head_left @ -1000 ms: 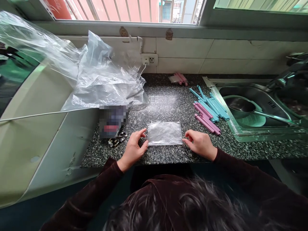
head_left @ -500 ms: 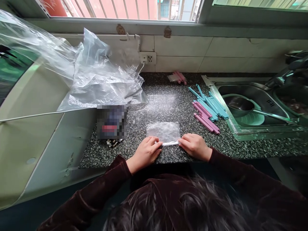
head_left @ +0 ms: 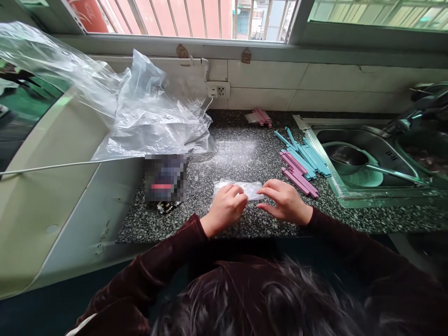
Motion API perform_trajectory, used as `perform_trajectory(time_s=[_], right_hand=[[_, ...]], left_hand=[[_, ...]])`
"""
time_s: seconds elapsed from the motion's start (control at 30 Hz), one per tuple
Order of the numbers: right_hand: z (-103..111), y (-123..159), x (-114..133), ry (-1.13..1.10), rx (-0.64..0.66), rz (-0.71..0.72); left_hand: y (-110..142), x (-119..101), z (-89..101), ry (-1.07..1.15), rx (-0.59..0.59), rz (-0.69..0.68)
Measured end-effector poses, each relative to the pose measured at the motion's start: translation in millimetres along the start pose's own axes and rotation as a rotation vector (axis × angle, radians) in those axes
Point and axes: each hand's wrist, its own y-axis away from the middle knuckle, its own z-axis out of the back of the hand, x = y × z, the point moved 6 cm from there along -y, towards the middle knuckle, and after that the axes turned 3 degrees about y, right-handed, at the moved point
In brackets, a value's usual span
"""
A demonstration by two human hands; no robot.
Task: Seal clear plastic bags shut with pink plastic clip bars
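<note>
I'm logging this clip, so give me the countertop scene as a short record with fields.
left hand: left hand, fingers on the small clear bag
right hand: right hand, thumb and forefinger apart at the bag's right end
between hands: small clear bag, partly covered by the left hand
right of bag: blue strips and pink strips, in a pile
left: large clear plastic sheet
far right: sink with a pan

Glossy, crinkled clear plastic sheeting [head_left: 150,126], speckled smooth stone counter [head_left: 238,161] and shiny metal sink [head_left: 360,135]
</note>
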Motion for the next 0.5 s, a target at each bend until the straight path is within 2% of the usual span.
perform_trajectory(time_s=[0.13, 0.27, 0.4, 0.5], right_hand=[[12, -16, -8, -0.052, -0.068, -0.033], [19, -32, -15, -0.259, -0.099, -0.08], [11, -44, -19, -0.495, -0.066, -0.175], [3, -49, -22, -0.637, -0.059, -0.274]], left_hand=[[-6, 4, 25.1, 0.078, -0.049, 0.027], [-4, 19, 46.3, 0.361, -0.085, 0.192], [4, 35, 56.1, 0.648, -0.186, 0.409], [10, 42, 56.2, 0.795, -0.249, 0.513]])
